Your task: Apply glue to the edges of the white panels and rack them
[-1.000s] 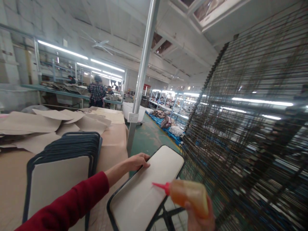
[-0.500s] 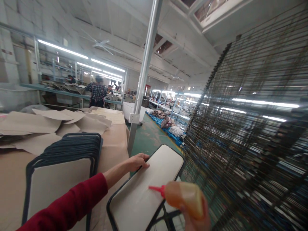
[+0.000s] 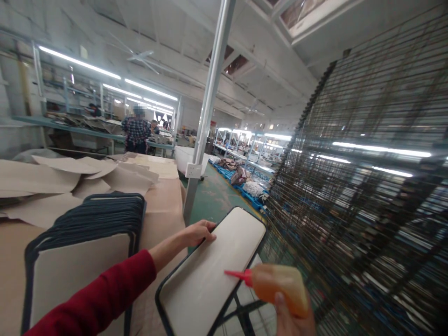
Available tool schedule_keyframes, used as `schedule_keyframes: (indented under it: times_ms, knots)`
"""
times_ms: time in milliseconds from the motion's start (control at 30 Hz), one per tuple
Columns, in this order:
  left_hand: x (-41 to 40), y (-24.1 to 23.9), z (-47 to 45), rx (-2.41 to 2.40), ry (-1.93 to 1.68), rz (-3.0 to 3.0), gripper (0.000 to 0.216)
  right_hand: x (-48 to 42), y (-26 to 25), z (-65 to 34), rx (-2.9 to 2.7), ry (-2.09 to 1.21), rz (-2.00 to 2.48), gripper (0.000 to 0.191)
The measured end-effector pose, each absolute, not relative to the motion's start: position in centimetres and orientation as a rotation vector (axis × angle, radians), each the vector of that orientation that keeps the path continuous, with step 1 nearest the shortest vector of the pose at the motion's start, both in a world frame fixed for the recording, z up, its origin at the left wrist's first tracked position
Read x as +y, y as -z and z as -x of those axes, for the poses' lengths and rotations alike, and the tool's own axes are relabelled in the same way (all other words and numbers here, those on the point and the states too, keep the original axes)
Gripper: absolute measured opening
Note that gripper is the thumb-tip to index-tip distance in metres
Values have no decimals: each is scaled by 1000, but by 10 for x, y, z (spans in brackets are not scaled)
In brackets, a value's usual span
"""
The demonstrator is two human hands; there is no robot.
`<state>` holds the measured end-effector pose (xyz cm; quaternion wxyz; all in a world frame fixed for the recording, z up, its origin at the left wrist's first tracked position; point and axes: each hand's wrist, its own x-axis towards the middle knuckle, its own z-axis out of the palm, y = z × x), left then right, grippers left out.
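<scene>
My left hand (image 3: 197, 232), in a red sleeve, grips the left edge of a white panel with a dark border (image 3: 213, 270) and holds it out over the floor. My right hand (image 3: 292, 317) is closed on an orange squeeze bottle (image 3: 278, 287) at the bottom right. The bottle's red nozzle points left over the panel's right edge. Beside my left arm, a stack of similar dark-edged white panels (image 3: 84, 238) lies on the table.
A tall wire rack (image 3: 357, 200) with many thin shelves fills the right side. Brown paper sheets (image 3: 87, 175) cover the table at left. A metal post (image 3: 206, 116) rises behind the panel. A person in a plaid shirt (image 3: 136, 135) stands far back.
The view has shifted slightly. The bottle dipped left toward the panel, then came back right; my left hand keeps its grip on the panel's edge.
</scene>
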<state>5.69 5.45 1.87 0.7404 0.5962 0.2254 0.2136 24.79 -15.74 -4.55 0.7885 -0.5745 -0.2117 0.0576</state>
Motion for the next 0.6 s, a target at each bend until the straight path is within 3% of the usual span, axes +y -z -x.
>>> schedule_keyframes:
  times_ms: [133,367,600]
  knots:
    - [53,-19,-60,461,-416,-1283,43,-152,12,-270,-395,-56,990,73]
    - [52,-3,-78,528,-416,-1269,44,-173,74,-258,-570,-182,1230,77]
    - [34,15,-127,432,-290,-1293,40,-181,51,-306,-463,-85,1143,76]
